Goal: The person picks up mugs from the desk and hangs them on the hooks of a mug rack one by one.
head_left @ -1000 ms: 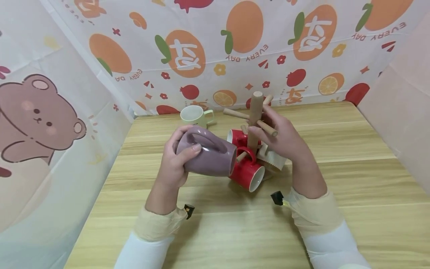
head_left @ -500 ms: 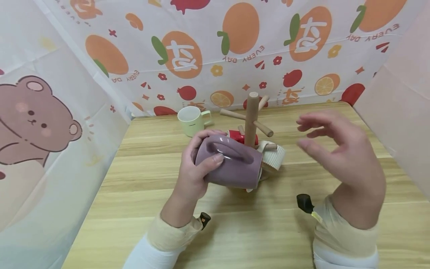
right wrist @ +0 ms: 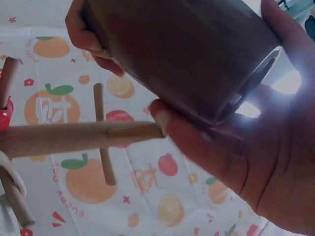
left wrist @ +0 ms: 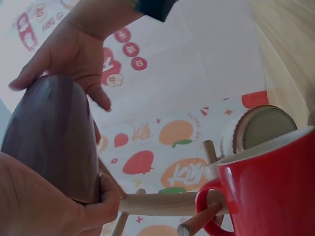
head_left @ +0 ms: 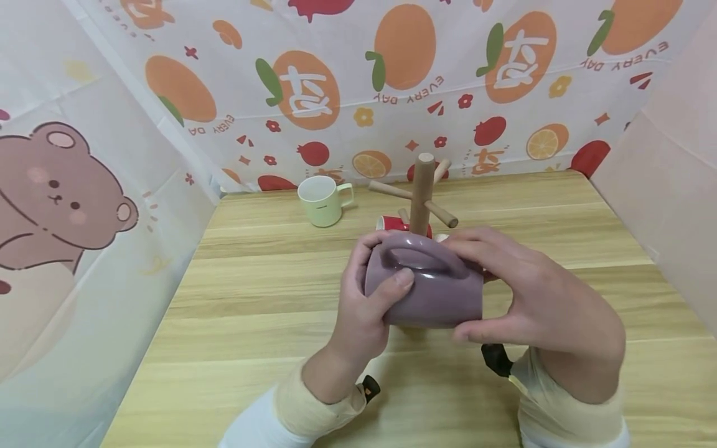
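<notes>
A purple mug (head_left: 437, 302) is held on its side in the air, handle up and mouth toward the right. My left hand (head_left: 364, 305) grips its bottom end, thumb lying on the wall below the handle. Around the mouth end, my right hand (head_left: 538, 298) holds the rim, fingers on the far side and thumb on the near side. Just behind stands a wooden mug tree (head_left: 421, 199) with bare upper pegs. A red mug (left wrist: 270, 182) hangs by its handle on a lower peg. The purple mug hides most of the tree's lower part in the head view.
A light green mug (head_left: 323, 205) stands upright at the back of the wooden table (head_left: 252, 323), left of the tree. A white mug (right wrist: 14, 179) on the tree shows partly in the right wrist view. A printed curtain (head_left: 347, 74) closes off the back.
My left hand has carried the purple mug to the right, in front of the mug tree. My right hand has left the tree, swung out to the right and come back onto the mug's mouth end.
</notes>
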`<move>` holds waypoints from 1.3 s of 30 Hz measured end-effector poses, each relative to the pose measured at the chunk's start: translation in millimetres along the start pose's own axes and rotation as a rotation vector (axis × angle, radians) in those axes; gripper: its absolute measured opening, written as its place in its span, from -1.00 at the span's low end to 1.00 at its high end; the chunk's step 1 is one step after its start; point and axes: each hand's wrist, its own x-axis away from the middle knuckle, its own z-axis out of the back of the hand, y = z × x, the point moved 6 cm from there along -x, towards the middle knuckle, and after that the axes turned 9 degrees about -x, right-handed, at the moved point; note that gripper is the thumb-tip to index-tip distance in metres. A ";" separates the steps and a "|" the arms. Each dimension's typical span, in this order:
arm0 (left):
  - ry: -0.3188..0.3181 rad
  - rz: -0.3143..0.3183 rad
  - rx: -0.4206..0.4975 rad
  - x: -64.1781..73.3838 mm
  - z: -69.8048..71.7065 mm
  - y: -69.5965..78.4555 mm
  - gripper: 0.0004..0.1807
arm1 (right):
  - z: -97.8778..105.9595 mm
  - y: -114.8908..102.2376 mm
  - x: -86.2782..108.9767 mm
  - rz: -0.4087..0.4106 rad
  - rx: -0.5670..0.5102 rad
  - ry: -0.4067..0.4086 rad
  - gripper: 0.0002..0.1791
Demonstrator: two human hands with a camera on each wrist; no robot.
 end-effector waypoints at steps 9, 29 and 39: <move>-0.153 -0.086 -0.232 1.3 -12.8 -6.1 -0.34 | 12.0 30.9 5.5 -0.093 -0.237 -0.097 -0.12; -0.235 0.036 -0.501 -10.8 -4.3 -33.0 -0.27 | 18.9 98.6 18.5 -0.381 -0.378 -0.201 -0.27; -0.256 -0.042 -0.531 -17.0 -3.4 -35.4 -0.25 | 17.1 110.0 19.3 -0.390 -0.398 -0.211 -0.29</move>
